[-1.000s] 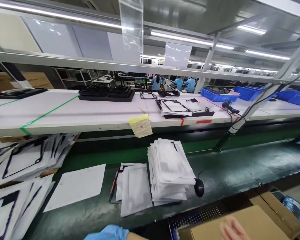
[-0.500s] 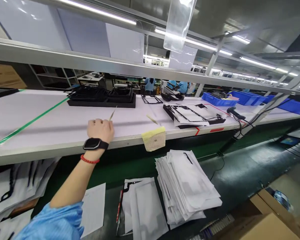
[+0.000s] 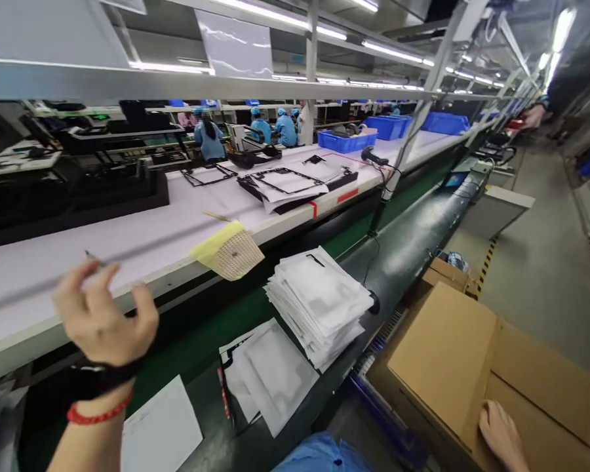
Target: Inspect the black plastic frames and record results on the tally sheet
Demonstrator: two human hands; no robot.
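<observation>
My left hand [image 3: 108,314], in a dark wristwatch [image 3: 93,380] and a red bead bracelet [image 3: 101,414], is raised at the near edge of the white bench [image 3: 142,239]. Its fingers are bent but spread apart, slightly blurred. Just beyond its fingertips shows the dark tip of a thin pencil-like stick [image 3: 91,255]; the rest is hidden behind the fingers. At the lower right, my right hand [image 3: 502,434] grips the flap edge of a brown cardboard box [image 3: 442,354]. A yellow-edged note sheet [image 3: 229,252] hangs over the bench edge.
Below the bench, a stack of white sleeves [image 3: 319,301] and a few looser sleeves [image 3: 275,370] lie on the dark green lower surface. Black frames [image 3: 290,180], a barcode scanner [image 3: 373,157] and blue bins [image 3: 347,139] stand along the bench. A metal post [image 3: 413,137] rises beyond.
The view has swung to the right, bringing the cardboard box and my right hand into sight. My left hand has lifted, its fingers spreading from a closed curl around the thin stick.
</observation>
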